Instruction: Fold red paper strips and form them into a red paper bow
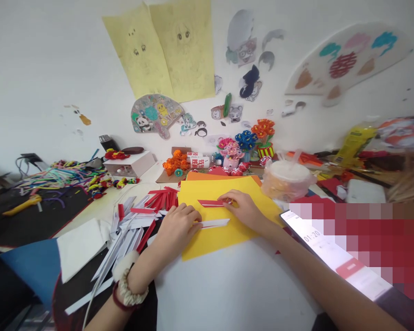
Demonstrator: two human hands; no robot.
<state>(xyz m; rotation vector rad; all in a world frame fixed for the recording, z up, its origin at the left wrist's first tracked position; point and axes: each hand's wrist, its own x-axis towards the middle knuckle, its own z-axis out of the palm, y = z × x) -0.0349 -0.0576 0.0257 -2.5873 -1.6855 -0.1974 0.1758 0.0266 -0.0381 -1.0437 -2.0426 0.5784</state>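
Note:
Over a yellow sheet of paper (210, 239), my right hand (243, 209) pinches the right end of a folded red paper strip (209, 203). My left hand (181, 223) has its fingers curled at the left end of a folded white paper strip (215, 223), which points right, just below the red one. The left fingertips are partly hidden behind the hand. A pile of white paper strips (124, 243) and red paper strips (163, 200) lies left of my left hand. Beneath the yellow sheet is a large white sheet (227, 289).
A phone (331, 253) lies right of my right forearm. Behind it stands a lidded drink cup (288, 179) in a plastic bag. Pipe-cleaner flowers (246, 140) stand against the wall. A white cable (98, 276) crosses the left side near a folded white tissue (83, 248).

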